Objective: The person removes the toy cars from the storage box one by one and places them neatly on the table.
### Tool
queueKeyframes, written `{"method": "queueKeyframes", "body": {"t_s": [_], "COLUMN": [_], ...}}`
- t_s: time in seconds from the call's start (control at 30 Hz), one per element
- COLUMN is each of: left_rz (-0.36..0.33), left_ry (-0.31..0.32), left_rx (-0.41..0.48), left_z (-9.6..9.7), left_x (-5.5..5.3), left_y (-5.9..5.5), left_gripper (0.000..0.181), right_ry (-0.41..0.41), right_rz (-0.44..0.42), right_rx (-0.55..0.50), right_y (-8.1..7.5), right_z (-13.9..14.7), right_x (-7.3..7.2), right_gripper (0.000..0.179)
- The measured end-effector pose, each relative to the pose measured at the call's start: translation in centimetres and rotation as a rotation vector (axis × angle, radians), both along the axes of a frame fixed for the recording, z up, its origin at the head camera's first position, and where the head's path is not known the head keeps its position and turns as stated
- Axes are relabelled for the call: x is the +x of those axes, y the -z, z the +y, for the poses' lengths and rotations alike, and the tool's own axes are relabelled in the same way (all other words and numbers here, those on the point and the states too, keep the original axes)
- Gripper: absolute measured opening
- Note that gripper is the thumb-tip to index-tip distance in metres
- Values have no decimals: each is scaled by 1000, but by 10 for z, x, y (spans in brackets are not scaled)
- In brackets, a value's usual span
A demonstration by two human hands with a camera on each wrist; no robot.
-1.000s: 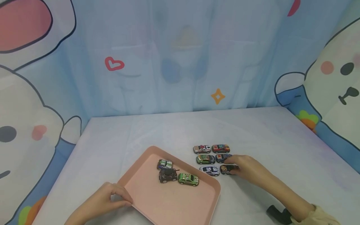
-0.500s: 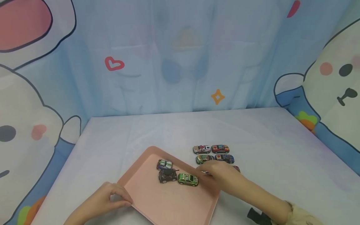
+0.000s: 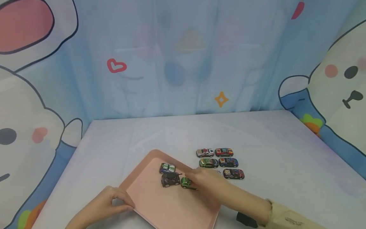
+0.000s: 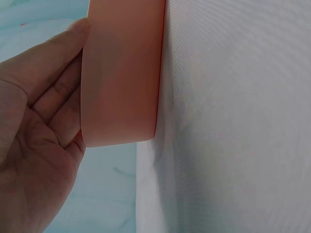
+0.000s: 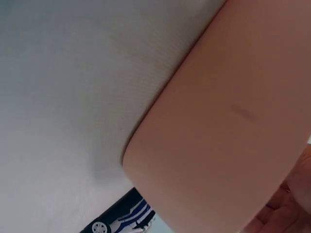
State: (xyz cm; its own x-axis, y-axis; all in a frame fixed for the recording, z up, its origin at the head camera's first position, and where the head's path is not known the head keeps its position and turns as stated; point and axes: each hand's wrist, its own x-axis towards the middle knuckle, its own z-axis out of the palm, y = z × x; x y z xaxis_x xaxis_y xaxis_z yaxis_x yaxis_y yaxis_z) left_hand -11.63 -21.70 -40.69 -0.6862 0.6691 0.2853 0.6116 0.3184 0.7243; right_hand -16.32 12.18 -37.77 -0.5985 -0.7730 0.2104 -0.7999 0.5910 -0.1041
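Observation:
My left hand (image 3: 104, 203) grips the near-left rim of a pink tray (image 3: 168, 206), its thumb at the rim in the left wrist view. My right hand (image 3: 210, 183) reaches over the tray's far-right rim, fingers at a green toy car (image 3: 186, 183). It covers part of that car, and whether the fingers pinch it is hidden. Beside it in the tray sit a black toy vehicle (image 3: 170, 179) and a small silver-green toy car (image 3: 167, 168). In the right wrist view the tray wall (image 5: 218, 116) hides most of the hand.
Right of the tray, toy cars stand in two columns: white-red (image 3: 205, 153), red-orange (image 3: 224, 152), dark green (image 3: 208, 163), blue (image 3: 228, 162) and black-red (image 3: 233, 173). A white-blue toy car (image 5: 133, 218) is mostly hidden behind my right arm. White cloth covers the table (image 3: 137, 136).
My right hand has moved left from the black-red and blue cars, past the white-blue one, to the green car in the tray. My left hand has stayed on the rim.

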Motion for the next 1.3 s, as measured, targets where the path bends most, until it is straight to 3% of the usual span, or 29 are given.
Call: {"method": "queueKeyframes", "body": {"t_s": [0.17,0.7,0.87,1.07,1.3], "left_rz": [0,4,7,6,2], "left_ry": [-1,2,0,4,1], "left_rx": [-3,-10,-9,0,1], "left_z": [0,-1,-1,0,0], "left_x": [-1,0,-1,-1,0], "left_y": [1,1,2,3,0], "left_gripper": [5,5,5,5,5], "right_ry": [41,77,73,49,26], "right_rz": [-11,-34,-90,-235,-274], "right_rx": [73,84,61,12,-77], "right_y": [6,10,9,6,-6], "right_z": [-5,-5,-2,3,19], "right_x": [-1,3,4,7,11], "right_gripper": [20,25,23,23,27]}}
